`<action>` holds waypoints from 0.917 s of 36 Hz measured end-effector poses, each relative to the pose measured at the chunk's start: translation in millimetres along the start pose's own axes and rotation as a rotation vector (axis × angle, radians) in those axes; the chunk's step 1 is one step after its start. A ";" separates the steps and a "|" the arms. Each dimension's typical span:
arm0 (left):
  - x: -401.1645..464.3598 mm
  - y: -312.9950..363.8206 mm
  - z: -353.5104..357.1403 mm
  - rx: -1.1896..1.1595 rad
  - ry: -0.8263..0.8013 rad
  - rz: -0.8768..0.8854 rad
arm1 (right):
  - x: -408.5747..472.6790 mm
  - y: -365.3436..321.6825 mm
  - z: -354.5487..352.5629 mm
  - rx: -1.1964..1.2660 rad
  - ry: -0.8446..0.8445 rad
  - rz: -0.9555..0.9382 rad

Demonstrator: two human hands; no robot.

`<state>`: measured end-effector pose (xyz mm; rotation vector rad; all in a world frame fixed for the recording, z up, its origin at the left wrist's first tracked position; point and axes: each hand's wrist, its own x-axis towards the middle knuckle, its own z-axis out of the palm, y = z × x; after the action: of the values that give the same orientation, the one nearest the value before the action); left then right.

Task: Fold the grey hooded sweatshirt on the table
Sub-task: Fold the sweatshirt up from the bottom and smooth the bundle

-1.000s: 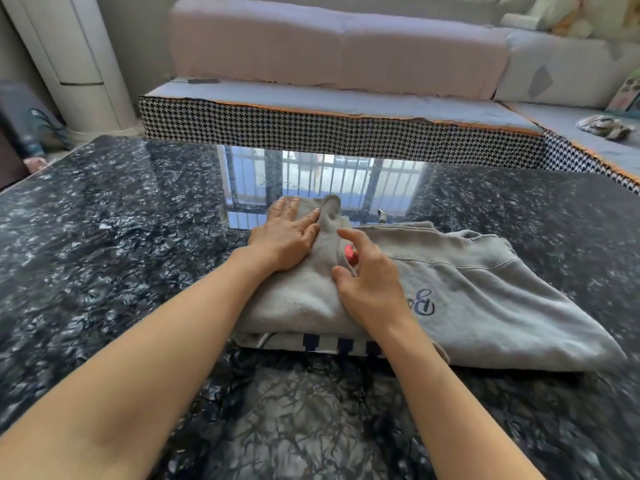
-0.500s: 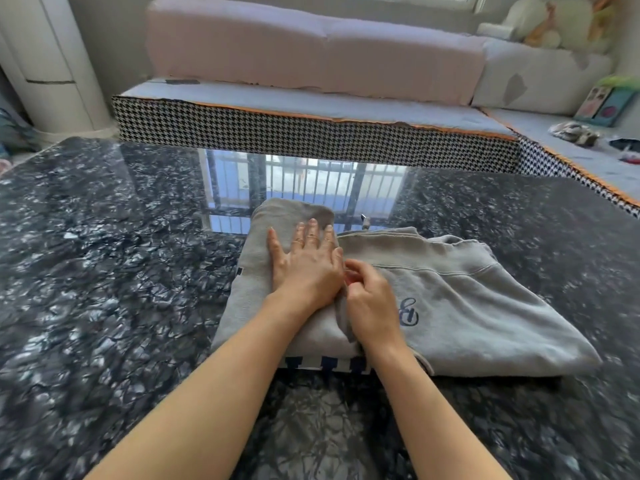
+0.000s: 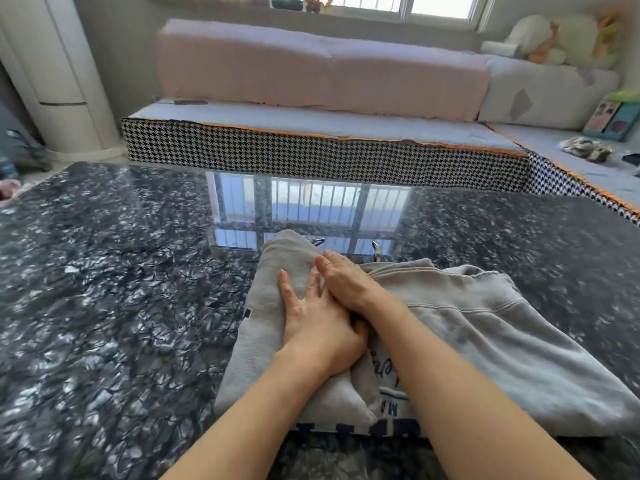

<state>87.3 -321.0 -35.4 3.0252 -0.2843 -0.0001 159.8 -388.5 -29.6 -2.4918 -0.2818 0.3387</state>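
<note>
The grey hooded sweatshirt [image 3: 485, 327] lies partly folded on the dark marbled table [image 3: 104, 289], with dark blue lettering showing at its near edge. A narrow folded strip of it runs along the left side. My left hand [image 3: 311, 320] lies flat on that strip, fingers straight and spread. My right hand [image 3: 346, 282] stretches forward across the left hand's fingers, palm down, pressing the cloth near the strip's far end. Neither hand grips anything.
Beyond the table's far edge stands a low bench [image 3: 311, 150] with houndstooth trim and pink cushions [image 3: 311, 64]. A white column [image 3: 59, 81] rises at the far left. Toys and books [image 3: 609, 116] sit at the far right.
My right hand slid forward from beside the left hand and now crosses over its fingers. The left hand stayed flat on the folded strip. The camera tilted up a little.
</note>
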 end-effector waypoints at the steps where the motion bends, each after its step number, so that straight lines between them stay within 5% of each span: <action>1: -0.8 1.1 -0.7 0.005 -0.011 0.002 | -0.2 1.3 0.9 -0.002 0.005 0.004; 9: -1.1 1.0 -3.0 0.011 -0.022 0.009 | -8.0 1.4 -1.7 0.115 0.052 -0.003; 15: -2.2 7.6 -1.4 -0.009 -0.002 0.168 | -42.3 16.0 -21.3 0.414 0.309 -0.112; 19: 0.5 28.7 -1.1 0.015 -0.010 0.303 | -73.8 59.1 -49.4 0.198 0.533 -0.053; 22: 6.1 38.2 2.5 -0.005 -0.033 0.349 | -98.9 103.1 -76.2 -0.035 0.634 0.158; 27: 7.8 46.4 11.4 0.017 -0.012 0.446 | -141.3 149.3 -111.1 -0.205 0.465 0.581; 33: 9.7 51.5 17.7 0.062 -0.037 0.451 | -164.6 175.3 -124.9 -0.085 0.311 0.679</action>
<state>87.1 -374.9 -47.7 2.9481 -0.9759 -0.0126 63.7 -640.8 -6.3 -2.6090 0.7024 0.1978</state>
